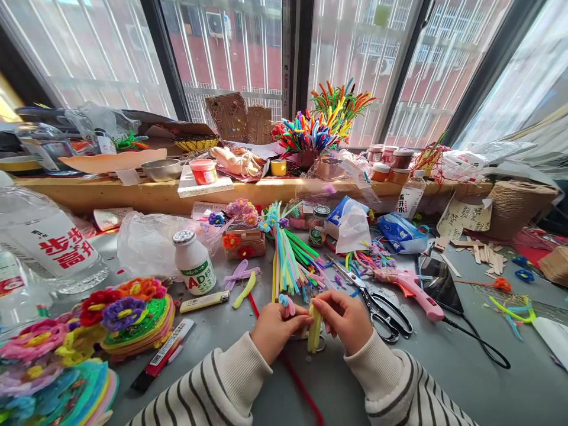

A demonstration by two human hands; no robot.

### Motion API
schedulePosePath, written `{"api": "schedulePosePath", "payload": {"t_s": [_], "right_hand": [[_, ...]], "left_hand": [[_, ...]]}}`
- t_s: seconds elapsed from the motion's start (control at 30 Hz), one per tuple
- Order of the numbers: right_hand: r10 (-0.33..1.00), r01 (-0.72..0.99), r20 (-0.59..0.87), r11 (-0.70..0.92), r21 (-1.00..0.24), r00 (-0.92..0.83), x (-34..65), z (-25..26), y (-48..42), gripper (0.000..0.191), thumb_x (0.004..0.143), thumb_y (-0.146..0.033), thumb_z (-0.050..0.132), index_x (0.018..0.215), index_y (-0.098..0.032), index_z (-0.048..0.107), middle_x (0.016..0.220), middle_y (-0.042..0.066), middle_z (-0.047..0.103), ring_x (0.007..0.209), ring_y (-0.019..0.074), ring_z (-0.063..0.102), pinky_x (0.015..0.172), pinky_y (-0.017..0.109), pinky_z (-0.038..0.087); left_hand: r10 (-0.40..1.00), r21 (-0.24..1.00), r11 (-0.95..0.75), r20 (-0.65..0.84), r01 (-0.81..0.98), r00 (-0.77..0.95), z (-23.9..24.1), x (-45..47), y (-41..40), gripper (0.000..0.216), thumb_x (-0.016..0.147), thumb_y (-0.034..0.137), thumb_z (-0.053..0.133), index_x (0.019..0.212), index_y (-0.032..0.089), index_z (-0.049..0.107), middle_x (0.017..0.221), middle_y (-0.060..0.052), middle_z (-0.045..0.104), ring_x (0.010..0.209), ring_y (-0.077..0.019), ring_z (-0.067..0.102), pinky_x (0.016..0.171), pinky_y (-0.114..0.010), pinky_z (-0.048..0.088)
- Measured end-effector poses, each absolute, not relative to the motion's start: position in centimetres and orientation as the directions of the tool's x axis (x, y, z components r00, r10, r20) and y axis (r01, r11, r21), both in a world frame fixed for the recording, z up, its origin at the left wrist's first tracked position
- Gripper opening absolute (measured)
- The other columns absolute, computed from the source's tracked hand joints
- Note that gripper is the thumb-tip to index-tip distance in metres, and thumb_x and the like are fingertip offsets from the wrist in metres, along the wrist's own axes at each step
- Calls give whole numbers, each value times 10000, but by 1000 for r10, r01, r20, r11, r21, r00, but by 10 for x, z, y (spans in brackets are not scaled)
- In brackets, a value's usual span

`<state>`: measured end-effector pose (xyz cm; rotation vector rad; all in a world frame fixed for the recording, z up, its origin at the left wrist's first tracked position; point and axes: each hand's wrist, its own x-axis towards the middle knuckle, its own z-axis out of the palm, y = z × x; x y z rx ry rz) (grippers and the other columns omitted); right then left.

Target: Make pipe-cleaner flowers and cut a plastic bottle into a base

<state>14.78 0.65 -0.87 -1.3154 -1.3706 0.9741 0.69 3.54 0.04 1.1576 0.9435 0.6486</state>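
Note:
My left hand (275,330) is closed in a pinch on a small pink and blue pipe-cleaner flower (287,304). My right hand (345,318) is closed on a folded yellow-green pipe cleaner (315,329) that hangs down between both hands. The hands meet low over the grey table (444,367), thumbs nearly touching. Both sleeves are white with dark stripes. A red pipe cleaner (296,378) lies on the table under my wrists.
A bundle of coloured pipe cleaners (290,257) lies just beyond the hands. Scissors (377,305), a pink glue gun (410,287) and a phone (439,284) sit to the right. A white bottle (194,262) and stacked pipe-cleaner coasters (133,316) are left.

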Motion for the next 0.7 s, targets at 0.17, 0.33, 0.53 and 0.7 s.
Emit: {"api": "schedulePosePath", "payload": {"t_s": [0.17,0.33,0.53,0.7], "right_hand": [[997,60,66,64,-996,31,146,-9,9,286,674,-431,521,671,-145,533,447,-37,476,335,71,429,303,177,347],[997,25,73,73,-997,21,143,-9,7,252,672,-401,538,684,-149,541,474,-30,491,345,71,441,322,185,371],[997,56,71,71,-996,-3,144,-8,8,238,646,-372,572,707,-143,547,509,-23,495,373,64,418,319,175,332],[995,52,99,97,-994,23,144,-6,9,245,642,-381,572,594,-152,498,497,-32,463,389,60,395,350,178,322]], "left_hand": [[699,902,432,-339,6,629,5,7,34,296,505,314,669,710,101,668,624,-43,630,622,-148,555,636,-266,440],[671,921,387,-310,38,674,0,5,34,231,532,291,661,668,105,668,615,-36,624,602,-127,541,598,-224,416],[704,947,313,-279,68,653,2,4,35,215,552,295,651,639,99,662,525,-4,572,503,-76,465,516,-184,360],[687,935,354,-277,24,672,6,5,34,207,565,314,641,598,110,649,455,33,499,448,-47,412,490,-173,341]]}}
